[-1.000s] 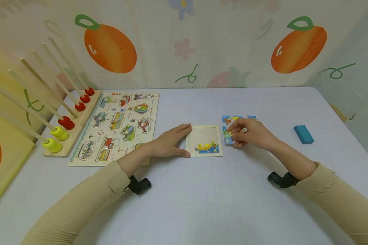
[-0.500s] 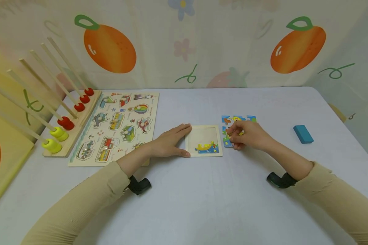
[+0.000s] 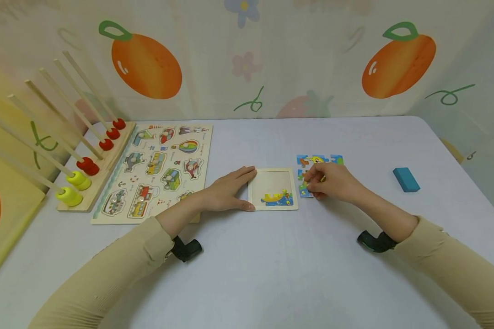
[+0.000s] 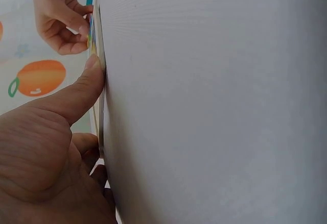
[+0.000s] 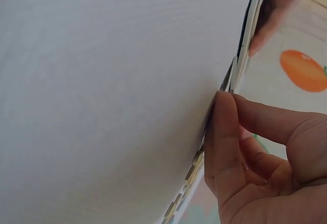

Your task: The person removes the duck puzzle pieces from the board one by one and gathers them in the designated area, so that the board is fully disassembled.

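Observation:
A small square wooden puzzle tray [image 3: 269,180] lies flat mid-table, with joined puzzle pieces [image 3: 283,199] in its lower right part. My left hand [image 3: 227,191] rests along the tray's left side, fingers extended at the upper corner and thumb at the lower one. Right of the tray lie several loose blue-and-yellow puzzle pieces [image 3: 319,159], partly covered by my right hand [image 3: 333,182]. Between its thumb and fingertips the right hand pinches a thin puzzle piece [image 5: 233,73], tilted up from the table in the right wrist view; its picture side is mostly hidden.
Farther left lies a large peg puzzle board [image 3: 154,178] with vehicle pictures, beside a wooden bead rack [image 3: 96,171] with tall rods and red and yellow beads. A teal block [image 3: 406,179] sits to the right. A printed curtain [image 3: 296,59] hangs behind the table.
My right hand has shifted slightly toward the near-left part of the loose pieces, its fingers drawing closer together on one piece. The left hand and the tray have stayed put.

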Demonstrator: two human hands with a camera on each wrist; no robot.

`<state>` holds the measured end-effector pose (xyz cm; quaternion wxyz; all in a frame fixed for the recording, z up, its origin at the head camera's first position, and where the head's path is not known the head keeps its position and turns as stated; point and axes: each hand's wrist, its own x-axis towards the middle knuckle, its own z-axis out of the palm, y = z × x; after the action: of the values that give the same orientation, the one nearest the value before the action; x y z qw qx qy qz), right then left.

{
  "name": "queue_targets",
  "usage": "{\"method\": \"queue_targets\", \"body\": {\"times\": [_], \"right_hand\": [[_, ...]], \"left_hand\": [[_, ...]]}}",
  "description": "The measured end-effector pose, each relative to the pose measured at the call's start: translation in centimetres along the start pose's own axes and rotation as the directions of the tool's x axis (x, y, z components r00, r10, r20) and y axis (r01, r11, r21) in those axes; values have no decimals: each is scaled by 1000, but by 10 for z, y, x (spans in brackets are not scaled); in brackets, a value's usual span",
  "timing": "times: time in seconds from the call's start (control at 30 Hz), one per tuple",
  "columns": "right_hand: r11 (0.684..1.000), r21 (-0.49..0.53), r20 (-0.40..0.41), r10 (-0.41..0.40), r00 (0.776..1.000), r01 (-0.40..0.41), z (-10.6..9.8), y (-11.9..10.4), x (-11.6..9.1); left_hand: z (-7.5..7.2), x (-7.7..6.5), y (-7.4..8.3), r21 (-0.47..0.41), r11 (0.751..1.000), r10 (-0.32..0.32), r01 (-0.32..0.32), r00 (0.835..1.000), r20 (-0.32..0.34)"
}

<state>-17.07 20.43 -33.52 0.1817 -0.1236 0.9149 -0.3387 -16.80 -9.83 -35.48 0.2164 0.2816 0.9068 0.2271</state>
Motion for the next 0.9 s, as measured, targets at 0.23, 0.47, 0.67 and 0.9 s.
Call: {"method": "queue_targets", "body": {"times": [0.23, 0.47, 0.67, 0.9], "right_hand": [[1000, -10, -4, 9, 1000, -9, 1, 0, 0], [1000, -22, -7, 18, 1000, -18, 1, 0, 0], [1000, -14, -19, 11, 1000, -12, 0, -2, -1], [999, -46, -57, -12, 998, 9, -1, -3, -2]], "left_hand": [[0, -1, 1, -2, 1000, -6, 6, 1000, 2], [-1, -1, 1, -8, 1000, -7, 7, 1000, 0], [0, -1, 0, -9, 1000, -7, 7, 1000, 3], [0, 0, 0, 3, 1000, -2, 2, 1000, 3]]}}
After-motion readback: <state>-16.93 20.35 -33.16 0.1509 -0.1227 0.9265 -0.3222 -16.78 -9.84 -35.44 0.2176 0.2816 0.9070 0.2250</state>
